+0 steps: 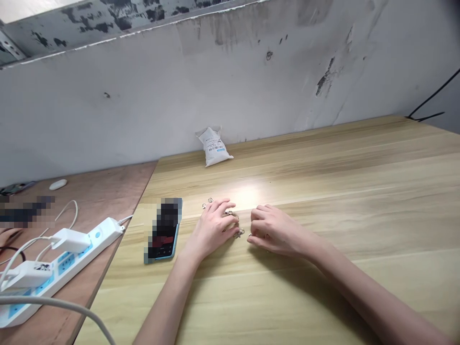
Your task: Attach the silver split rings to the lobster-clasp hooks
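Observation:
My left hand [214, 226] rests low over the wooden table, its fingers spread above several small shiny metal pieces. One such metal piece [239, 233] lies just past the thumb, and another metal piece [210, 200] sits behind the knuckles. They look like little clasps, but they are too small to be sure. To the right, my right hand [273, 231] has its fingers curled inward close to the tabletop. A tiny shiny bit shows by its thumb tip; what the fingers grip is mostly hidden.
A phone [167, 232] lies left of my left hand. Against the wall stands a white plastic packet [214, 147] with a printed label. On the lower brown surface at left is a power strip [97, 244] with plugged-in chargers. A grey cable [77, 307] crosses the lower left corner.

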A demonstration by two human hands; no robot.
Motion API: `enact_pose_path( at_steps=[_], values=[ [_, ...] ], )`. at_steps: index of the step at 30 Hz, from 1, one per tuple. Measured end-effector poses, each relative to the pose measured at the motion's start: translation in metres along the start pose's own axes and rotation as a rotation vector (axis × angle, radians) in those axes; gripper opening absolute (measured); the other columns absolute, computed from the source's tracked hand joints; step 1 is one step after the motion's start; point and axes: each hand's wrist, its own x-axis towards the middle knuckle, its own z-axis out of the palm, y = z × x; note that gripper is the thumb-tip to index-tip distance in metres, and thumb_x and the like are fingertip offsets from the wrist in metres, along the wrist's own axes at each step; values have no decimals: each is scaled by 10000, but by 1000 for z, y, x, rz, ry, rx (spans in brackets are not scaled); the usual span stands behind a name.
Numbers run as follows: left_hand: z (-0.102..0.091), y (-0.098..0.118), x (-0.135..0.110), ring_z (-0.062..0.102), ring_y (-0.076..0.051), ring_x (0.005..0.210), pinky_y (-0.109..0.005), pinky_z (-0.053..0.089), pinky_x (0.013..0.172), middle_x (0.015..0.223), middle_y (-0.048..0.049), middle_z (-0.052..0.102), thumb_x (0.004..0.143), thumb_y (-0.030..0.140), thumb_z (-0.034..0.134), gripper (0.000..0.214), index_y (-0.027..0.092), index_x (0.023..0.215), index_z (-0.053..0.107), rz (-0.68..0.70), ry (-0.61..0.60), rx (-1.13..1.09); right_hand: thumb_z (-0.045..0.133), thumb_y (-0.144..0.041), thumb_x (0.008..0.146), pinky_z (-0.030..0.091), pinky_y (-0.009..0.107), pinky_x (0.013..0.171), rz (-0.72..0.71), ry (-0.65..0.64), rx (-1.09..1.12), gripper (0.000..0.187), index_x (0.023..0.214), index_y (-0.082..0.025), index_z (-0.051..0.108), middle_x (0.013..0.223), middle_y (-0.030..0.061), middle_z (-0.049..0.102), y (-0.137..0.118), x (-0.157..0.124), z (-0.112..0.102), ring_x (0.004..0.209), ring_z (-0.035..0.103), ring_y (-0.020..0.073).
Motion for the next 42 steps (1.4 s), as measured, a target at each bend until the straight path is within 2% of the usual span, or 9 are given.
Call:
enact_pose_path(
  at_steps=[4,8,13,19,23,26,30,35,42],
  values=[
    [3,2,1,528,-269,1228,-469,439,1007,1221,-73,636,874,217,637,58,232,895,689,-36,39,16,660,-214,834,423,302,760,34,-61,25,73,762,-212,650,741,-14,632,-1,-2,1,671,524,135],
    [8,1,2,546,-278,1207,-483,444,1003,1194,-83,644,864,215,648,61,221,906,692,-75,70,50,612,-134,814,402,283,724,70,-70,-13,121,721,-205,642,713,-7,632,1,-2,5,665,525,136],
    [14,2,5,573,-273,1159,-461,475,964,1133,-74,670,858,220,659,86,207,780,692,-37,140,107,562,-87,805,364,263,659,141,-100,-73,147,789,-201,654,769,22,622,5,-3,6,704,534,150],
    [22,6,12,586,-269,1109,-419,522,885,1082,-74,681,856,126,616,155,190,718,648,-61,194,152,515,-41,782,413,307,773,203,-100,-144,281,961,-206,656,907,51,652,5,-3,6,792,559,190],
    [24,8,14,589,-281,1087,-423,519,874,1056,-92,678,813,51,589,160,181,723,611,-70,192,124,508,-10,747,423,342,843,229,-145,-151,327,977,-191,652,927,60,668,0,-1,3,814,584,201],
    [22,8,13,616,-258,976,-399,524,823,935,-79,681,791,33,576,158,178,729,592,-78,187,49,507,4,727,424,358,864,241,-155,-146,339,970,-187,647,933,65,674,-3,-1,0,841,594,212],
    [15,6,10,606,-206,812,-345,520,730,792,-48,650,790,50,591,129,173,750,591,-124,219,-26,517,10,704,431,350,869,253,-141,-108,324,931,-183,643,925,61,679,-1,-3,0,871,600,218],
    [13,4,8,582,-182,786,-299,507,698,721,-6,656,779,48,649,152,180,732,592,-105,212,-133,540,-8,713,444,324,838,205,-96,-35,276,884,-196,649,854,35,680,7,-3,7,879,598,217],
    [15,1,6,572,-193,847,-337,504,752,840,-26,716,886,117,616,85,190,878,660,-32,303,-248,565,-54,793,408,356,914,78,76,22,174,771,-203,651,740,-4,660,18,2,13,679,578,137]
  ],
)
